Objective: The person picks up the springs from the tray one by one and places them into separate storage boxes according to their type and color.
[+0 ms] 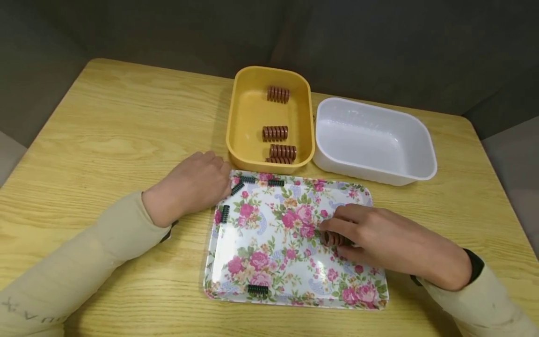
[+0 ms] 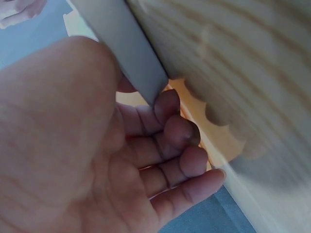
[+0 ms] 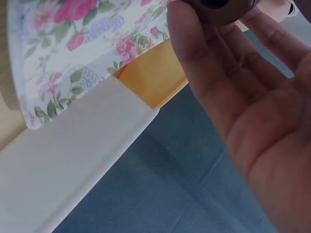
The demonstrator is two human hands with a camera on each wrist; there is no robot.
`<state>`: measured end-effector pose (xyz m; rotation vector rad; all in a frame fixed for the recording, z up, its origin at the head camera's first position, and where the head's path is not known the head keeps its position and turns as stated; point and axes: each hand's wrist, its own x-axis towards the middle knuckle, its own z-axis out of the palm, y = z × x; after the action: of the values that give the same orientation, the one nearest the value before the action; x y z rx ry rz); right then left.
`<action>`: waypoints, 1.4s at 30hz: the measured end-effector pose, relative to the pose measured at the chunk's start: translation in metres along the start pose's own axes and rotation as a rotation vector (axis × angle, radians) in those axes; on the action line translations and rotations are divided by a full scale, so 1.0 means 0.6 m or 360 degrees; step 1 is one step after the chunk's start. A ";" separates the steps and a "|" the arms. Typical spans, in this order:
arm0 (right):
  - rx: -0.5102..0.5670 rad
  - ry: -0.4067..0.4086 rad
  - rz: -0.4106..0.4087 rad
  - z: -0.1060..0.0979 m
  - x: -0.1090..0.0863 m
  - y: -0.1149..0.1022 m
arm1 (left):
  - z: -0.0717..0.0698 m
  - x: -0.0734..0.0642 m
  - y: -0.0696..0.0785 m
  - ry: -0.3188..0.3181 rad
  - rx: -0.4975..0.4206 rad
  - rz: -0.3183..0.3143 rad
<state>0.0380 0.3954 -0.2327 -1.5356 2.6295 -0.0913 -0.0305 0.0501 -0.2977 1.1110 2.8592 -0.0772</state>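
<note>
My right hand (image 1: 379, 236) pinches a brown coil spring (image 1: 333, 238) over the right half of a flowered tray (image 1: 269, 238). In the right wrist view one end of that brown spring (image 3: 218, 10) shows between thumb and fingers. At the tray's upper left edge is my left hand (image 1: 195, 182). Its curled fingers (image 2: 177, 131) hold the tray's rim (image 2: 129, 53) in the left wrist view; the thumb is mostly hidden. Several small dark green springs lie on the tray, one near the front edge (image 1: 258, 289) and others by the upper left corner, such as this spring (image 1: 225, 214).
Behind the tray stands a yellow bin (image 1: 234, 117) with several brown springs (image 1: 275, 133) in it. To its right is a white bin (image 1: 372, 171) with no springs visible inside. All of it rests on a wood-grain table (image 1: 126, 121), with a dark cloth beyond the far edge.
</note>
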 end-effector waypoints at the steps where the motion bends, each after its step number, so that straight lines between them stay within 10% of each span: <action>1: 0.0003 0.0003 -0.0003 -0.001 0.001 0.000 | 0.000 0.000 0.000 -0.0002 -0.0001 -0.0001; 42: -0.0089 0.0111 -0.0061 -0.074 0.092 0.056 | -0.007 -0.002 0.001 -0.0011 0.0178 0.0069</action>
<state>-0.0230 0.3638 -0.1949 -1.6296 2.6784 -0.0763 -0.0291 0.0501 -0.2934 1.1894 2.8539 -0.2406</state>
